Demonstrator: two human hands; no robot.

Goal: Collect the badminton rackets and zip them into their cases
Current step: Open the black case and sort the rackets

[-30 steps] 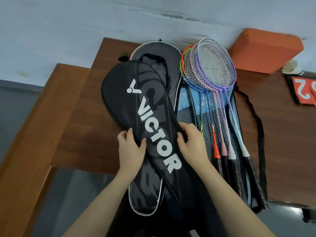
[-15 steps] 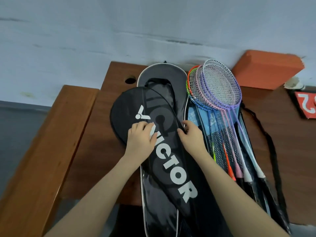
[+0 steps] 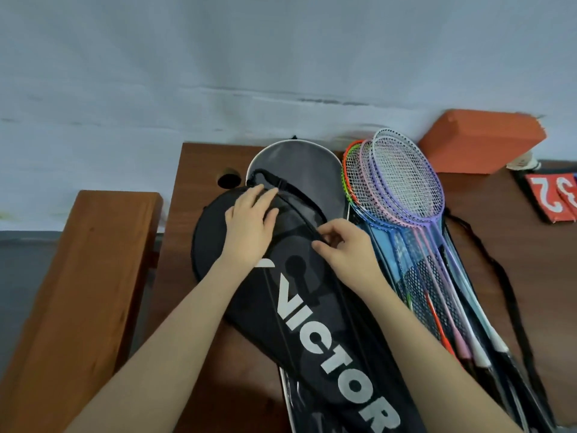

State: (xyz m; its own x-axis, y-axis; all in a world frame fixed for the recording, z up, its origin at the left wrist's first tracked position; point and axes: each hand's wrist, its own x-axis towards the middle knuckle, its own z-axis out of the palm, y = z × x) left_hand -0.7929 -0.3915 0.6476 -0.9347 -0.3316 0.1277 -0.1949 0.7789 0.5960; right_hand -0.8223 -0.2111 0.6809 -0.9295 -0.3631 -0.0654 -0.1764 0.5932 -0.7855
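Note:
A black racket case (image 3: 315, 326) marked VICTOR in white lies slantwise on the wooden table (image 3: 199, 170). Under it lies a grey case (image 3: 299, 170) with a white rim and a black strap. My left hand (image 3: 249, 229) rests flat on the head end of the black case, fingers reaching its far edge. My right hand (image 3: 346, 248) pinches the case's right edge with thumb and fingers. To the right, several rackets (image 3: 402, 189) with orange, pink, purple and blue frames lie stacked on a blue mesh case (image 3: 402, 264).
An orange block (image 3: 480, 139) stands against the wall at the back right, a shuttlecock (image 3: 524, 162) beside it. Red number cards (image 3: 552, 195) lie at the right edge. A wooden bench (image 3: 78, 276) runs along the left. A cable hole (image 3: 229, 179) is in the table.
Both hands have slid up the black case toward its head end. The left hand now lies at the top edge, and the right hand has closed its pinch on the right edge.

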